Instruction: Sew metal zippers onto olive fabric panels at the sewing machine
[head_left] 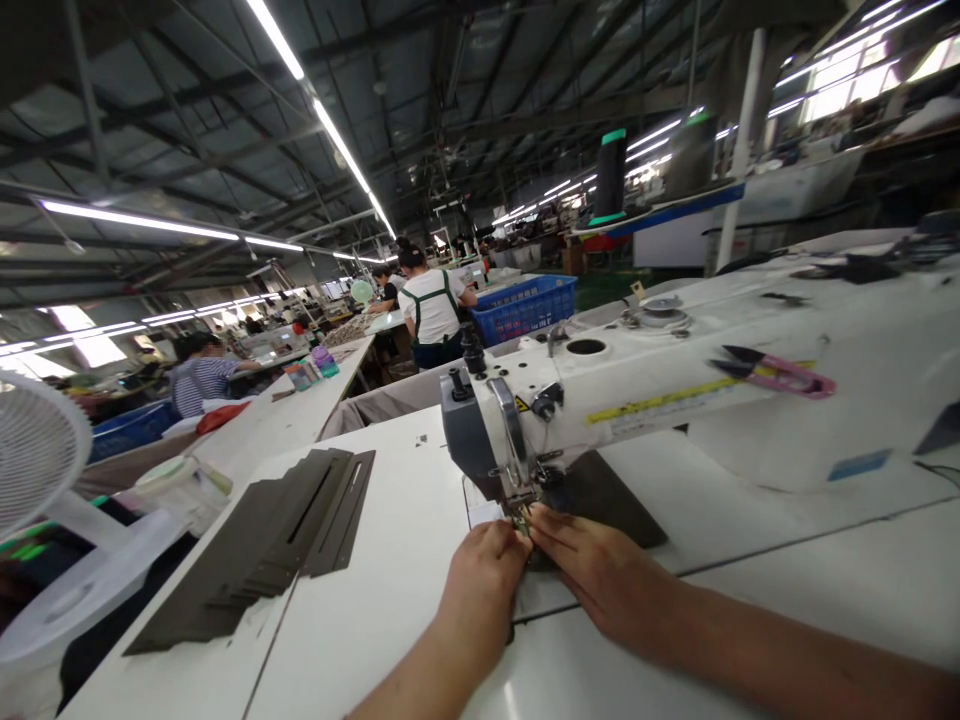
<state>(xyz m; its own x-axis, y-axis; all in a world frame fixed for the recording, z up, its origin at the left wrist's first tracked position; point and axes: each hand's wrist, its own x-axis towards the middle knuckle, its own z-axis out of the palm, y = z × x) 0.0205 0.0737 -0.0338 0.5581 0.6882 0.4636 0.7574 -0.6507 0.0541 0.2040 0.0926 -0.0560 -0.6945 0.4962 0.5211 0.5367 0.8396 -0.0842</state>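
Note:
My left hand (486,578) is closed just in front of the needle area of a white sewing machine (637,375), fingers curled down on the near edge of a dark grey-green fabric piece (611,497). Close beside it, my right hand (600,565) has its fingers pressed together, fingertips at the presser foot (523,500), gripping the same piece. Most of that piece lies flat under the machine's arm, to the right of the needle. My fingers hide its near edge and the exact grip.
Overlapping dark fabric pieces (262,545) lie on the white table to the left. Pink-handled thread snips (780,370) rest on the machine. A white fan (37,460) stands at far left. Behind are a blue crate (525,308), thread cones (610,178) and people at other tables.

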